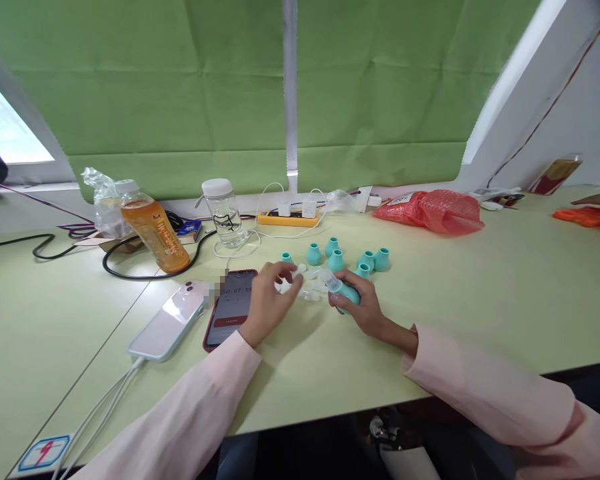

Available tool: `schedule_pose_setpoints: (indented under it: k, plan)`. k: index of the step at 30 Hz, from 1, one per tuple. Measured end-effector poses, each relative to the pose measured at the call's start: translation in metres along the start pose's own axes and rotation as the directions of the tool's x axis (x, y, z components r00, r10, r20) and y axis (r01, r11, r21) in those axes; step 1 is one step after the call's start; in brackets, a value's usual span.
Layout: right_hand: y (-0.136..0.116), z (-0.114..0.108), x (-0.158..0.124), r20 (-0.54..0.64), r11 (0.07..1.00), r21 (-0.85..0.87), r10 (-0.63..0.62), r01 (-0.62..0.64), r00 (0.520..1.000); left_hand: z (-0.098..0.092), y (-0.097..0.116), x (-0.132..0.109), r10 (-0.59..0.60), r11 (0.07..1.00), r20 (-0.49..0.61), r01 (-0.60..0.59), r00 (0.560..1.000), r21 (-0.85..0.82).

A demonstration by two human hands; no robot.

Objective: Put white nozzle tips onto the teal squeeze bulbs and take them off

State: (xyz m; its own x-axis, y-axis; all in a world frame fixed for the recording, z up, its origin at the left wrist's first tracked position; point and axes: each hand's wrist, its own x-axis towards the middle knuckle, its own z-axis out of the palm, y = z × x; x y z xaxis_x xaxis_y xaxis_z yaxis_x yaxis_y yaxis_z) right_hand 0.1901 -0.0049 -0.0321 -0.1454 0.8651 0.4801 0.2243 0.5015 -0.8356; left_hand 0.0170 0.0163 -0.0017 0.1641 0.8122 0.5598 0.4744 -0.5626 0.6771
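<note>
My right hand (361, 308) is closed round a small teal bulb with a clear tip (341, 289), held just above the table. My left hand (270, 298) pinches a small white clear piece (299, 270) between thumb and fingers, close to the bulb's tip. A few more small clear pieces (311, 293) lie on the table between my hands. Behind them stand several teal bulbs (336, 260) in a loose group.
Two phones (233, 307) lie left of my left hand, one on a white cable. Behind are an orange drink bottle (155, 230), a clear bottle (224, 213), a yellow power strip (287, 217), a red plastic bag (433, 211). Another person's hand (597, 200) rests far right.
</note>
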Motion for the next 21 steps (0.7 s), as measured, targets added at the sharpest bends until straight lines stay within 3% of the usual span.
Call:
schedule_pose_setpoints:
  k: [1,3,5,9,16,21]
  plan:
    - [-0.001,0.001,0.0,0.026,1.0,-0.022,0.013,-0.012,1.0,-0.005,0.001,0.004,-0.091,0.98,-0.022,0.085,0.996,-0.178]
    - [-0.004,0.003,0.0,0.082,0.998,-0.061,0.039,-0.034,0.996,-0.011,0.002,0.009,-0.205,0.861,0.061,0.21,0.977,-0.463]
    - [-0.007,0.004,0.0,0.118,0.995,-0.087,0.051,-0.04,0.992,-0.011,0.002,0.01,-0.242,0.737,0.174,0.297,0.955,-0.608]
    - [-0.012,0.005,-0.001,0.158,0.992,-0.126,0.045,-0.025,0.986,-0.006,0.001,0.005,-0.231,0.621,0.327,0.398,0.916,-0.675]
    - [-0.014,0.006,-0.001,0.165,0.976,-0.218,0.025,0.012,0.986,-0.003,0.002,-0.003,-0.23,0.56,0.347,0.416,0.909,-0.717]
    - [-0.015,0.009,-0.003,0.16,0.979,-0.203,0.049,-0.016,0.986,0.001,0.004,-0.007,-0.247,0.461,0.355,0.432,0.902,-0.775]
